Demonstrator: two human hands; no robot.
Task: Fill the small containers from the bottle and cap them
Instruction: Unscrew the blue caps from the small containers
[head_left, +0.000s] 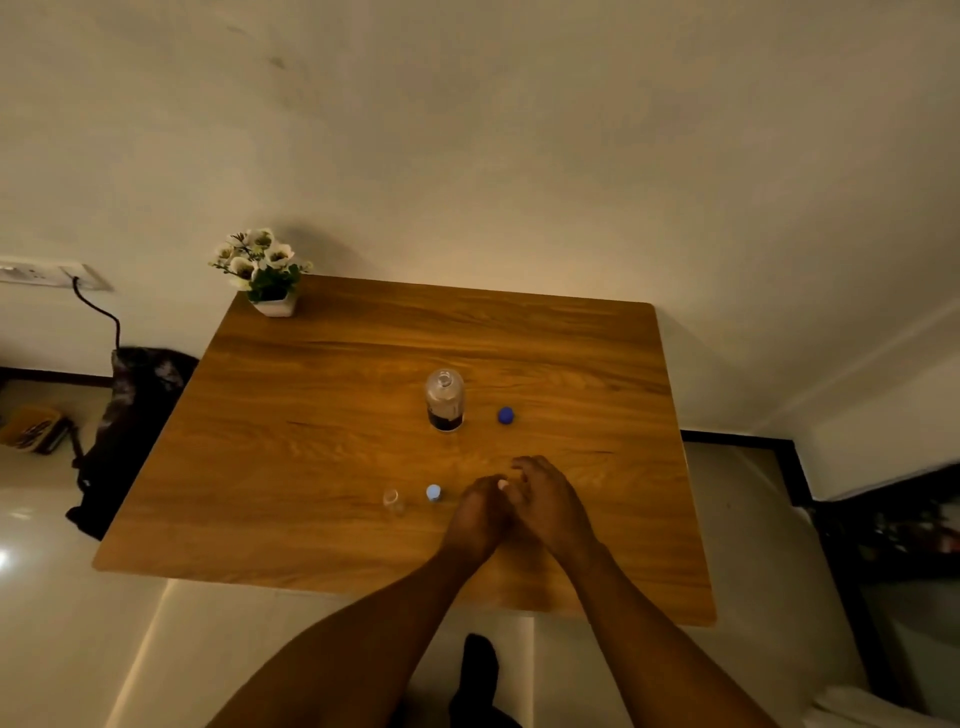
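Bottle stood upright mid-table, uncapped, well beyond both hands; clear body, dark liquid only in bottom part. Blue cap lay just right of it. Left hand and right hand touched, fingers curled together around small white-topped item; mostly hidden. Capped container stood just left of hands, contents unreadable; open clear container beside it looked empty.

Wooden table, rounded corners, set against a plain wall. White pot of white flowers on its far left corner. Wall socket plate with black cable. Dark bag on floor beside table.
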